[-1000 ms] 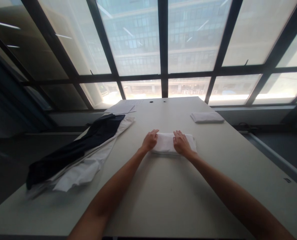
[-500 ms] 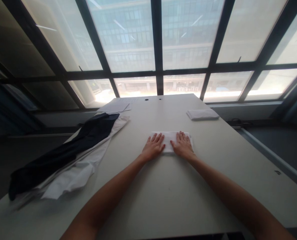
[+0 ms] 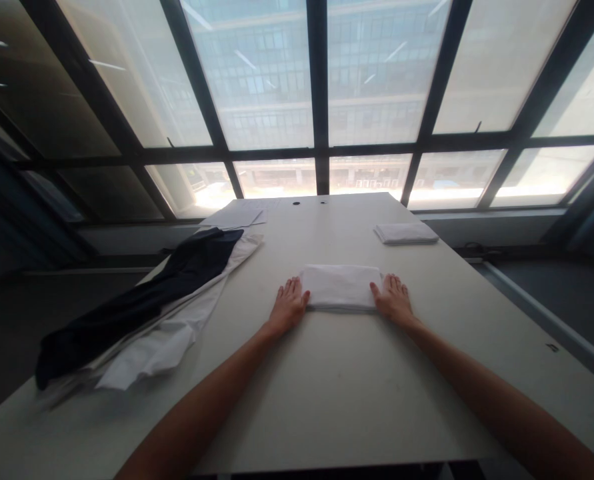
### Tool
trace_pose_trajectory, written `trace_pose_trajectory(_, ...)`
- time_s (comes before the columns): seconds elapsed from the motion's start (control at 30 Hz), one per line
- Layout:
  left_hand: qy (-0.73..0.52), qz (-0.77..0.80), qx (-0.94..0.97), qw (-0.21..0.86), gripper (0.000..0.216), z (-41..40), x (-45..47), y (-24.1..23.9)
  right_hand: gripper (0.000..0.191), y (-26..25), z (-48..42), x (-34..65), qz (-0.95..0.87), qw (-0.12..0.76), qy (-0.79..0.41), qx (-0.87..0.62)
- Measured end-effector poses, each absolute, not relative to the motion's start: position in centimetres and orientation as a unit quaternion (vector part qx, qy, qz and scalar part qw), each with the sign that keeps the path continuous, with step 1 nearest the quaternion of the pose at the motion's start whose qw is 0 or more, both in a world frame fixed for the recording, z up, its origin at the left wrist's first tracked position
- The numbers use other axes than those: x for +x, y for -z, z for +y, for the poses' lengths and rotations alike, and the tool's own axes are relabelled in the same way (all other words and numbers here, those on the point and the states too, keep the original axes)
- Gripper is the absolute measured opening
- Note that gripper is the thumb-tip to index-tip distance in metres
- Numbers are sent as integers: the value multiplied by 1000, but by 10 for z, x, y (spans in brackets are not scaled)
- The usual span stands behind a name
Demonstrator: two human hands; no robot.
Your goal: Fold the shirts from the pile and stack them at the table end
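Note:
A folded white cloth (image 3: 341,287) lies flat in the middle of the table, a neat rectangle with layered edges toward me. At its left edge is my left hand (image 3: 289,303), fingers stretched forward and the thumb touching the cloth's side. My right hand (image 3: 394,298) is at the right edge in the same way, thumb against the cloth and fingers extended. Neither hand is closed around the fabric; both are open. What lies under the fingertips cannot be made out.
On the white table (image 3: 327,400), a second folded white cloth (image 3: 407,233) lies near the right edge. Dark navy clothing (image 3: 177,280) is heaped over white garments (image 3: 157,350) along the left edge. Behind them are paper sheets (image 3: 234,217). Windows (image 3: 261,80) rise beyond the table's far end.
Both hands were lying flat on top of the folded cloth; they have slid outward to its left and right edges. The cloth's top now shows fully. The view has shifted slightly.

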State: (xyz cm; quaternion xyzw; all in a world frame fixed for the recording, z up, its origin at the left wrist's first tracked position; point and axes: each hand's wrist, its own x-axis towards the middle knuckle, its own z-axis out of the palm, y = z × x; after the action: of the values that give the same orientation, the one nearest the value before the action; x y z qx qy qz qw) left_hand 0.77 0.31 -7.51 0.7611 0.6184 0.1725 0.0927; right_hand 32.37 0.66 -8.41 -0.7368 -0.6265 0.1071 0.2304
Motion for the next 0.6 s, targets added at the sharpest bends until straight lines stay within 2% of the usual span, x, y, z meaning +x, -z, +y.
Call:
trace_pose_trajectory(0.13,-248,623,737,84,53,0,-2,74,66,85,4,346,-587,363,-147,-708)
trace_pose_trajectory(0.27,-318,635,698,98,42,1,-8,57,48,69,1,360,-475,470,-276,-691)
trace_pose_trajectory(0.33,-308,654,677,136,36,0,-9,47,32,58,-4,362,-417,477,-393,-667)
trace_pose_trajectory(0.43,-275,682,640,223,31,-2,-8,37,11,45,-13,360,-378,432,-550,-606)
trace_pose_trajectory(0.6,-249,664,624,327,36,-7,-7,27,11,37,-19,360,-369,403,-614,-570)
